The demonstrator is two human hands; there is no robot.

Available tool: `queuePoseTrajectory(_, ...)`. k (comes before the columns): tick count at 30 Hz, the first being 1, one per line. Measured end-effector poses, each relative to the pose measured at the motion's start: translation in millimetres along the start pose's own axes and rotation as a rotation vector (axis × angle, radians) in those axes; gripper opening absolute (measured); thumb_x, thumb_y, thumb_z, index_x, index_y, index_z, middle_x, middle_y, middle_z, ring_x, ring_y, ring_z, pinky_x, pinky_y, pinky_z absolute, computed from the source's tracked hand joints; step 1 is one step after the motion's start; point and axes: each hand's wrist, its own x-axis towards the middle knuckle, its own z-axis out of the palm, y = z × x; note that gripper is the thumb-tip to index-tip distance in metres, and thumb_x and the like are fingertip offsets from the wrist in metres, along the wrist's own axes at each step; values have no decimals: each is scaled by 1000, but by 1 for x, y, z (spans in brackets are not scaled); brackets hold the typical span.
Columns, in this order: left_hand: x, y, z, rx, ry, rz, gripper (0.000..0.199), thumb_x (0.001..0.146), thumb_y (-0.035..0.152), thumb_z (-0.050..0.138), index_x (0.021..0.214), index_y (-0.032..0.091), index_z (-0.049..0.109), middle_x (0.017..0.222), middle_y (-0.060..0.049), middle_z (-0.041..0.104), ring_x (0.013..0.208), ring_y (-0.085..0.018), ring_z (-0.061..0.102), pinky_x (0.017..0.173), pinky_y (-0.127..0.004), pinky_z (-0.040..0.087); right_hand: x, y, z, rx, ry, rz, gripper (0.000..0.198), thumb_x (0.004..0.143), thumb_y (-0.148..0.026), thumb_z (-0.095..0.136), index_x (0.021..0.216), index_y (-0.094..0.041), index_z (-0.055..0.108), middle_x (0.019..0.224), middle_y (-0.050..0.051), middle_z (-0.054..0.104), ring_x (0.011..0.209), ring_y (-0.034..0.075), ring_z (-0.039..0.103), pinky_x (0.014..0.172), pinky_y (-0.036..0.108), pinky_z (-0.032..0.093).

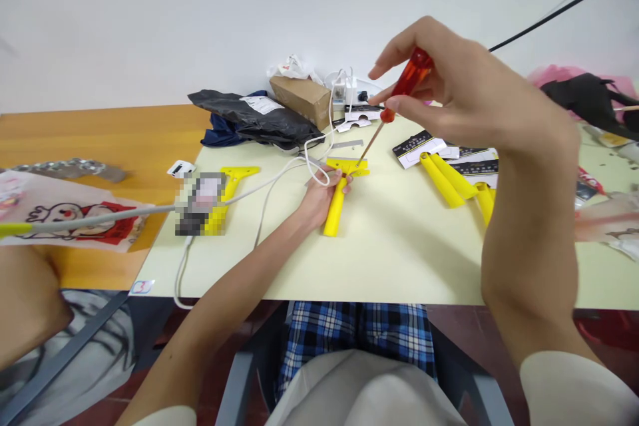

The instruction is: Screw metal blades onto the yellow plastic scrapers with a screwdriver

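Observation:
My left hand (320,198) is closed around the neck of a yellow scraper (334,210), which lies on the pale table with its wide head pointing away from me. Above it my right hand (449,90) grips a screwdriver (410,83) by its translucent red handle. The screwdriver slants down to the left, and its tip meets the scraper's head near a screw spot. A second yellow scraper (237,176) lies to the left, partly covered by a blurred-out phone-like object (200,203). Loose yellow handles (446,180) lie to the right, one partly behind my right forearm.
White cables (272,193) cross the table left of my hand. A black plastic parcel (259,116), a cardboard box (302,100) and a metal blade strip (348,144) lie toward the wall. Printed cards (417,146) are at right. A person's arm (30,299) is at far left.

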Motion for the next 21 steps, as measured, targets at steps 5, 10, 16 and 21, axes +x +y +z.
queuePoseTrajectory(5, 0, 0, 0, 30, -16, 8, 24, 88, 4, 72, 96, 19, 55, 93, -4, 67, 80, -14, 67, 62, -23, 46, 0, 0, 1, -266, 105, -50, 17, 94, -35, 79, 99, -31, 64, 86, 0, 70, 81, 27, 67, 79, 48, 55)
queuePoseTrajectory(10, 0, 0, 1, 28, 5, -6, 27, 87, 5, 75, 96, 20, 55, 94, -4, 67, 80, -14, 67, 62, -23, 45, 0, -4, -4, -172, -58, -20, 29, 92, -29, 77, 118, -35, 65, 114, 2, 76, 98, 30, 71, 80, 49, 57)
queuePoseTrajectory(16, 0, 0, 2, 21, 10, -13, 32, 84, 5, 79, 95, 20, 54, 92, -2, 66, 79, -13, 66, 62, -23, 46, 0, -6, -1, -285, 45, -17, 14, 95, -45, 73, 96, -37, 62, 93, 0, 72, 88, 31, 67, 84, 53, 56)
queuePoseTrajectory(21, 0, 1, 3, 9, 15, -2, 33, 83, 5, 81, 91, 21, 52, 91, -1, 65, 81, -14, 67, 62, -23, 45, -1, -5, 0, -159, -54, -38, 20, 94, -30, 71, 109, -35, 59, 119, -1, 74, 98, 27, 69, 82, 46, 55)
